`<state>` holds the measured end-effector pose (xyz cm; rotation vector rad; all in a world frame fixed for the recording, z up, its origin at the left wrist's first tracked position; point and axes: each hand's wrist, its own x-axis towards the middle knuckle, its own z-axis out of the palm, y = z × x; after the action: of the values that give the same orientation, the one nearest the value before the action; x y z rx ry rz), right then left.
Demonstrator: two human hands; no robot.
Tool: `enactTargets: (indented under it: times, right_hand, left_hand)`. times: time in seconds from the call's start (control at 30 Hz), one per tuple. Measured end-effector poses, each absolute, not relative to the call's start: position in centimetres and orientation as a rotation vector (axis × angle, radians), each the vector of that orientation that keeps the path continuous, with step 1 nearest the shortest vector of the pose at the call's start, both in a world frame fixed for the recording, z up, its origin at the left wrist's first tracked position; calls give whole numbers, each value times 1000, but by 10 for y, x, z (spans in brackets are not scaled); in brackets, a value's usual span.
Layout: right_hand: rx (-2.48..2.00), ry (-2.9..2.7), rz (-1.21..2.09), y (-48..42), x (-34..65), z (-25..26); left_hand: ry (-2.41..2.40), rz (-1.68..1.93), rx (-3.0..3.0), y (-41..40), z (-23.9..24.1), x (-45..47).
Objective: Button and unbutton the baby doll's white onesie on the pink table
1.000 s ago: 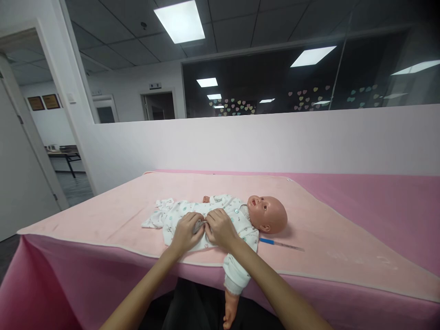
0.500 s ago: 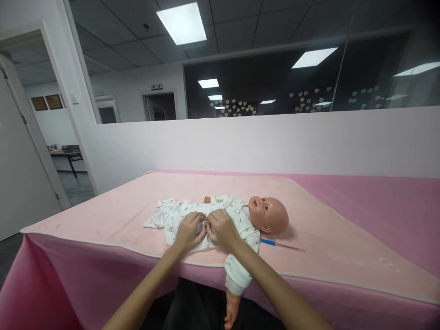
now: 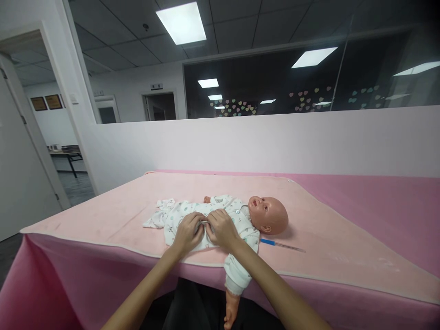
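Observation:
A baby doll (image 3: pixel 271 215) lies on its back, head to the right, dressed in a white printed romper (image 3: pixel 185 208). Over its belly, my left hand (image 3: pixel 188 231) and my right hand (image 3: pixel 222 228) meet with curled fingers. Both pinch the romper's front edge, where a small strip of white cloth shows between the fingertips. Whether a tie or a snap is in that strip I cannot make out. One doll arm (image 3: pixel 232 305) hangs over the table's near edge, below my right forearm. A blue-capped thermometer-like stick (image 3: pixel 282 245) rests beside the doll's shoulder.
A peach blanket (image 3: pixel 113 206) covers the pink-draped table (image 3: pixel 395 201), whose near edge is right before my lap. Behind it stands a white half wall (image 3: pixel 240 142) with glass above. At the left is an open door (image 3: pixel 27 151).
My fingers have shifted very slightly at the romper's front, the left thumb drawing in a little. The doll and the stick stay where they were.

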<state>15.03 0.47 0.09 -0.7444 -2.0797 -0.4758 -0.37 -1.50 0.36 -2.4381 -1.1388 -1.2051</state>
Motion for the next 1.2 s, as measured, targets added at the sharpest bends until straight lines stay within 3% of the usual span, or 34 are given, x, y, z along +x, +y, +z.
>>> enactTargets:
  times: [1.2]
  right_hand:
    - [-843, -2019, -390, 4, 151, 0]
  left_hand:
    - [-1157, -1153, -2391, -22, 6, -4]
